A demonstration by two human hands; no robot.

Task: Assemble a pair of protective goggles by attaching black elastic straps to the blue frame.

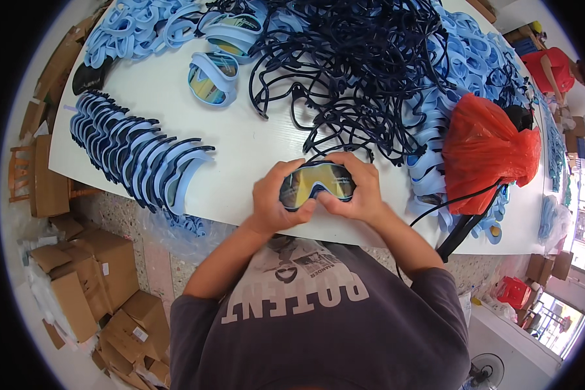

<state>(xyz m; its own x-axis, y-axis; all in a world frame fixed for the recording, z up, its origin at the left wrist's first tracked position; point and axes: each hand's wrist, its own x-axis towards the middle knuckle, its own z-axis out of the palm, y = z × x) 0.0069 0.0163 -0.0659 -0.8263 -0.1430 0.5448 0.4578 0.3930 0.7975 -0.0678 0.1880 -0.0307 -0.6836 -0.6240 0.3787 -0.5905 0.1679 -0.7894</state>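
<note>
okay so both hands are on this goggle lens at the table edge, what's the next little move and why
Probably reach the right hand to the tangle of dark straps just beyond. The goggle lens, gripped by both hands with the left hand on its other end, shows no strap.

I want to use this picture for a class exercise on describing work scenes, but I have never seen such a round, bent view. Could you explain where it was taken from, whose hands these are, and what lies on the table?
The picture comes from a wide fisheye camera worn on a person's head, looking down, so straight edges curve near the rim. The forearms rising from the lower edge are the wearer's own. The left hand and right hand together hold one pair of swim goggles with a mirrored lens, thumbs pressed at the nose bridge; each grip is closed on it. On the white table lie a row of stacked goggle frames, two finished goggles, a tangle of dark straps, heaps of light blue parts and a red plastic bag. Cardboard boxes stand on the floor at the left.
</note>
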